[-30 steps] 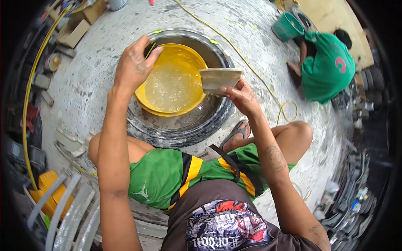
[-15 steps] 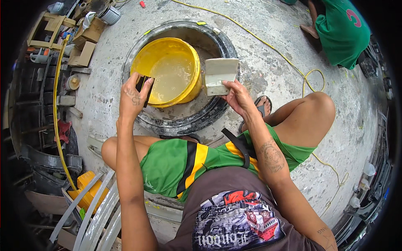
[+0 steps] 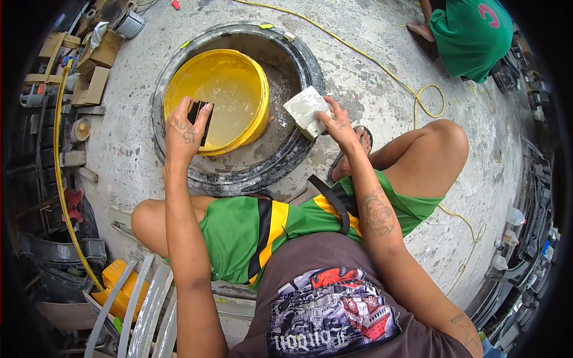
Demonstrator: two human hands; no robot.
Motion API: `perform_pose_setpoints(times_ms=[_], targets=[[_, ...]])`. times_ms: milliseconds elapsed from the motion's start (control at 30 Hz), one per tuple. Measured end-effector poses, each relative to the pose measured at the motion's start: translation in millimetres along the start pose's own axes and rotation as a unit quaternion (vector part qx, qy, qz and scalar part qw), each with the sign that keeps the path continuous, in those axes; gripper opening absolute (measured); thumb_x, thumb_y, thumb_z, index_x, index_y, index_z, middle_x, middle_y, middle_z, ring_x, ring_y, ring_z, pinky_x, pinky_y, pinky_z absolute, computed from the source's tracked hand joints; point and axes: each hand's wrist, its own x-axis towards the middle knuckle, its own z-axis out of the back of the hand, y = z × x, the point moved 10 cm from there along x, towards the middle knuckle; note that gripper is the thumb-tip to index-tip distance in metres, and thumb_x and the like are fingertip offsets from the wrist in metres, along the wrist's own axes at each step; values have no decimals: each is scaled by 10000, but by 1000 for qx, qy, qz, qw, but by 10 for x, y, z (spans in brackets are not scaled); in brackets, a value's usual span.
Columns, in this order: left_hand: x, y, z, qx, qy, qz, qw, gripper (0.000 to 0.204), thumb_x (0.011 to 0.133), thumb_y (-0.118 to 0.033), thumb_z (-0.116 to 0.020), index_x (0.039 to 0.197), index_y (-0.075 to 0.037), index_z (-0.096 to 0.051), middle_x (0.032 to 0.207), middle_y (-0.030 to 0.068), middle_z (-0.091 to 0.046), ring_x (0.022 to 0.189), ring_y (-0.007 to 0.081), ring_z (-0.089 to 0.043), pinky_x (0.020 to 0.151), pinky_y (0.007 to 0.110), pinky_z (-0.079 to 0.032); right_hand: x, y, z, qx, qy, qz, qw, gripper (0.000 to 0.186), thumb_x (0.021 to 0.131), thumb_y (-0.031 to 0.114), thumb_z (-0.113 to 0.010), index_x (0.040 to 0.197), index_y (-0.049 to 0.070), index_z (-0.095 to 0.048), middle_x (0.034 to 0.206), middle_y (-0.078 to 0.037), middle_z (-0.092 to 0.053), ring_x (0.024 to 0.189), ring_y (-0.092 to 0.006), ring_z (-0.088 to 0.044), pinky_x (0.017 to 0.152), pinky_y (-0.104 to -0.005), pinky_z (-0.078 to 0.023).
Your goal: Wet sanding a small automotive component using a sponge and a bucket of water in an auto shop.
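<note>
Pale block [image 3: 307, 105]: tilted since the last frame, wet face now up, so that side's easier to look over
Right hand [image 3: 339, 126]: gripping it, right of the yellow bucket [image 3: 258, 122], above the black ring [image 3: 239, 184]
Left hand [image 3: 185, 131]: pinching a flat black piece [image 3: 206, 126] by the bucket, maybe a pad, fingers hide some

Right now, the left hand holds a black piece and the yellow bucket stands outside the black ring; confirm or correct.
Not outside: the head view shows the yellow bucket inside the black ring. The left hand does hold a black piece.
</note>
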Motion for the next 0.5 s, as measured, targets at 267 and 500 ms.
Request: perform_pose_setpoints(times_ms=[267, 500], targets=[[-140, -23, 190, -23, -25, -27, 999, 248, 978, -194, -720, 974, 34, -621, 785, 193, -671, 671, 339, -628, 663, 407, -497, 5, -59, -72, 90, -29, -19, 995, 862, 888, 589, -751, 1517, 58, -493, 1500, -309, -424, 1239, -370, -601, 848, -401, -608], [-222, 25, 146, -63, -12, 25, 998, 257, 978, -190, -721, 968, 43, -613, 859, 204, -685, 775, 348, -656, 718, 401, -500, 123, -52, 463, -16, -215, 32, 976, 835, 894, 603, -744, 1366, -66, -579, 1336, -294, -593, 1140, -358, -641, 983, -436, -507]])
